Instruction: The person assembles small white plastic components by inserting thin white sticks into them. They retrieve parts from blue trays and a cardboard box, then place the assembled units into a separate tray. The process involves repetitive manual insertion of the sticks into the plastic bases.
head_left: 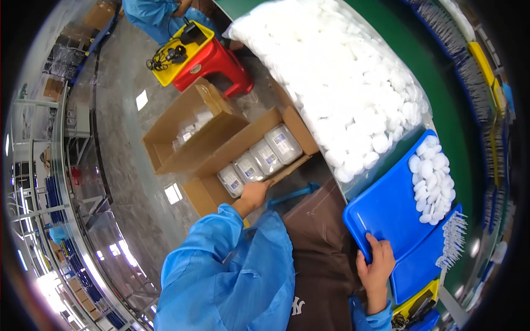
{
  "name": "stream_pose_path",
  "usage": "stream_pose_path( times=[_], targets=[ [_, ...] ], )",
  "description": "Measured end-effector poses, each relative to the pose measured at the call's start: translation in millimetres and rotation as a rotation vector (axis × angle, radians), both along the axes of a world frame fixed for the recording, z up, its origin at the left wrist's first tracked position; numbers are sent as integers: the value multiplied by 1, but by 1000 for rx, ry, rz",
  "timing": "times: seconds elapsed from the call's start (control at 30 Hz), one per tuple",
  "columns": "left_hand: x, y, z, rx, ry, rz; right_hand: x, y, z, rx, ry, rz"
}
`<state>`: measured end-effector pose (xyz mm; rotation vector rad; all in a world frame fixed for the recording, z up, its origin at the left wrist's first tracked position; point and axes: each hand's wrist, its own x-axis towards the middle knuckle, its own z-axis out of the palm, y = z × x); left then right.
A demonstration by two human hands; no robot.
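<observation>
My left hand [253, 197] is down at the near edge of a long cardboard box [212, 163], its fingers curled at the rim. Clear plastic clamshell packs [266, 156] with labels stand in a row inside that box. At the near left edge of a blue tray [381, 201], my right hand [379, 266] grips the rim, with the thumb along the side and the fingers over the edge. A heap of small white oval pieces [433, 181] lies at the tray's far right end.
A large clear bag of white pieces [342, 83] covers much of the green table [441, 105]. Beside it are a second blue tray [417, 267] with thin white parts [452, 240], another open carton [182, 127], a red stool [218, 69] bearing a yellow bin [185, 55], and a person in blue [149, 19].
</observation>
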<state>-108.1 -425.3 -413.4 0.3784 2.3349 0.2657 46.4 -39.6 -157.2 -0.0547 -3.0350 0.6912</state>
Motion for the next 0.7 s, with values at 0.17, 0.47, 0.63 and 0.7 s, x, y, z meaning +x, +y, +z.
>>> stream_pose_path(
  times=[0.17,0.47,0.63,0.7],
  targets=[
    [9,15,-4,281,-324,97,0,-1,5,-16,-54,-43],
    [-63,106,-203,317,-487,1164,-8,0,2,-29,-72,-19],
    [-32,78,-269,396,-236,1172,-1,6,1,-69,-58,-42],
    [-27,99,-205,416,-338,1023,-6,0,-2,-10,-68,-35]
  ],
)
